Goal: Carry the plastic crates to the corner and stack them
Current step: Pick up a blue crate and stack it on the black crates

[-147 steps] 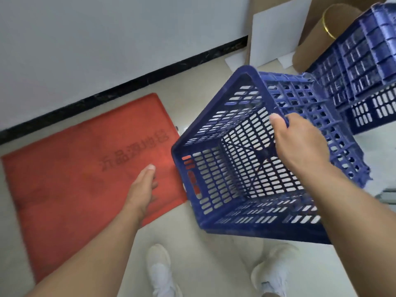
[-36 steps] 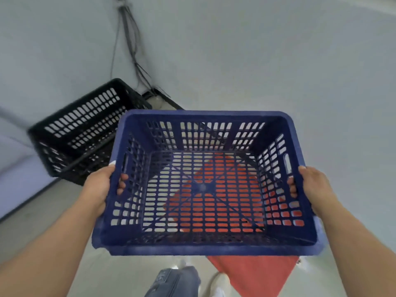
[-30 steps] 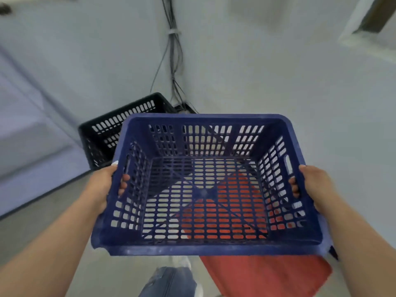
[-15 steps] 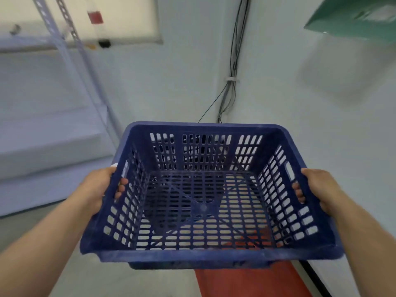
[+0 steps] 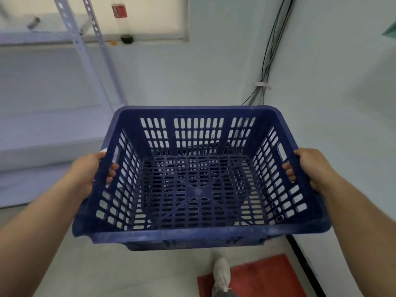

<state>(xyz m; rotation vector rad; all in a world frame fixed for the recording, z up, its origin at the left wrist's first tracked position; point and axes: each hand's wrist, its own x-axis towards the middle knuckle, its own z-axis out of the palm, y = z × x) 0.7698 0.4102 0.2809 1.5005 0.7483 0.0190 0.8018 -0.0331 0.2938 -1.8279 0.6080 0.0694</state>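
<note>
I hold an empty blue slotted plastic crate (image 5: pixel 199 233) level in front of me, above the floor. My left hand (image 5: pixel 92 170) grips its left handle slot, with the fingers curled through to the inside. My right hand (image 5: pixel 308 168) grips the right handle slot the same way. Dark shapes show through the crate's mesh bottom; the black crate seen earlier is hidden behind the blue one, apart from dark patches through the slots.
Two white walls meet ahead at a corner where black cables (image 5: pixel 267 61) run down. A white metal shelf rack (image 5: pixel 70 28) stands at the left, a bottle (image 5: pixel 122 18) on the window sill. A red mat (image 5: pixel 263 277) and my shoe (image 5: pixel 220 275) are below.
I have carried the blue crate toward the corner. The view has tilted up, the black crate has slid out of sight behind the blue one, and the red mat now lies behind and below.
</note>
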